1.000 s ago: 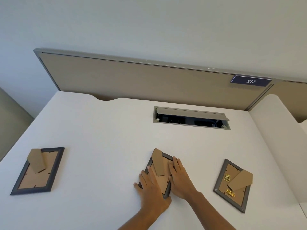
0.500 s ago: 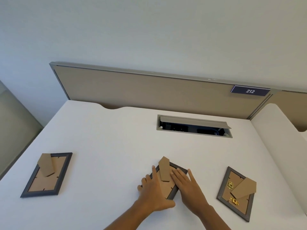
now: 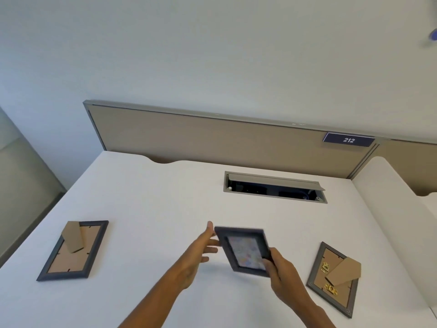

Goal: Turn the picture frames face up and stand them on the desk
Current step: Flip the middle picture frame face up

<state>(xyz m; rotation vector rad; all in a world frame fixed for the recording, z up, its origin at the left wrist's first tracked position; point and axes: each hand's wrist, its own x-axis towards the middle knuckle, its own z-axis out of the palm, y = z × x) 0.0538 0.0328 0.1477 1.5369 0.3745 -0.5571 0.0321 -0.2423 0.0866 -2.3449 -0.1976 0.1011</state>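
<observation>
A dark picture frame (image 3: pixel 243 252) is held above the white desk (image 3: pixel 151 200), near its front middle, with the glazed side turned up toward the camera and a blurred, pale multicoloured picture visible inside; it is gripped at its near right corner by the right hand (image 3: pixel 280 271), whose thumb is pressed on the front of the moulding; the left hand (image 3: pixel 197 254) is spread flat with its fingers extended at the frame's left edge, and whether it is touching that edge cannot be told because of the blur; a second frame (image 3: pixel 73 250) is laid face down well to the left, its cardboard easel leg folded against the brown backing; a third, grey frame (image 3: pixel 334 278) is laid face down just to the right of the right hand, its easel leg swung out at an angle and small brass hangers visible on the backing; behind them an open cable hatch (image 3: pixel 274 188) is set into the desk, and a beige partition (image 3: pixel 212 138) with a number plate (image 3: pixel 348 139) reading 212 is seen at the rear.
</observation>
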